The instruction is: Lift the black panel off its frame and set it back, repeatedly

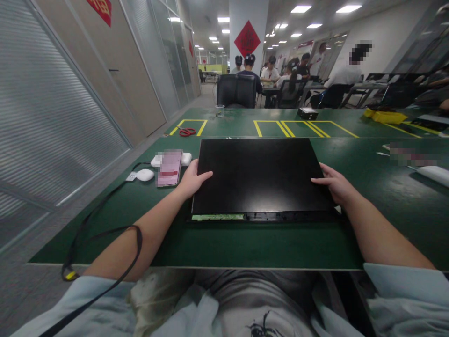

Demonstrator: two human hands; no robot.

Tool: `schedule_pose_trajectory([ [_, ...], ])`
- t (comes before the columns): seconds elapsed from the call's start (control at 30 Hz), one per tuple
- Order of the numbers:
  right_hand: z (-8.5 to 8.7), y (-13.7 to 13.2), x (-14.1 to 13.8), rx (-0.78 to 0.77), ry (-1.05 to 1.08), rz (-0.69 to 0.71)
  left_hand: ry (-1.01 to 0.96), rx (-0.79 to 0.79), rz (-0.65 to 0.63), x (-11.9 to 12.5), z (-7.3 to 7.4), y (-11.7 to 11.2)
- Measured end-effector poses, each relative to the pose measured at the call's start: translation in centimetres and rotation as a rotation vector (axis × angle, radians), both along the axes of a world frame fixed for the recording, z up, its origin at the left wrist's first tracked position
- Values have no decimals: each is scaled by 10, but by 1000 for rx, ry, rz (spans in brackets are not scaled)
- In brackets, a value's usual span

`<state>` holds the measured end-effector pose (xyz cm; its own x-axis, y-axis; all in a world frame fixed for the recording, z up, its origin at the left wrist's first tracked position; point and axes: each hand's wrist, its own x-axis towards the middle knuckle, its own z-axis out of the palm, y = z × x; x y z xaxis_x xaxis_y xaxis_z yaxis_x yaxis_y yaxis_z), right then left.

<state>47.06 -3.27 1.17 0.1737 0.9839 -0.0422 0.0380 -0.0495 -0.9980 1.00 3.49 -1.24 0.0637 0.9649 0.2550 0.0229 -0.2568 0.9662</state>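
Observation:
A large black flat panel [259,175] lies on the green table [245,243] straight in front of me, with a thin green circuit strip [217,217] showing along its near edge. My left hand [192,180] grips the panel's left edge, thumb on top. At the right edge my right hand [335,184] holds it the same way, fingers resting on the black surface.
Left of the panel lie a phone [169,167], a white mouse-like device [145,175] and a black cable [87,224]. Red scissors [187,132], a clear cup [220,110], a small black box [307,113] and yellow items [386,116] sit farther back. Several people sit at tables behind.

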Motion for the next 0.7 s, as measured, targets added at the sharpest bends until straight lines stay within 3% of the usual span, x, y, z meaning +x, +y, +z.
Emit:
schedule_pose_trajectory([
  [0.7,-7,3,2,41,-33,-10,21,12,-8,-1,0,-1],
])
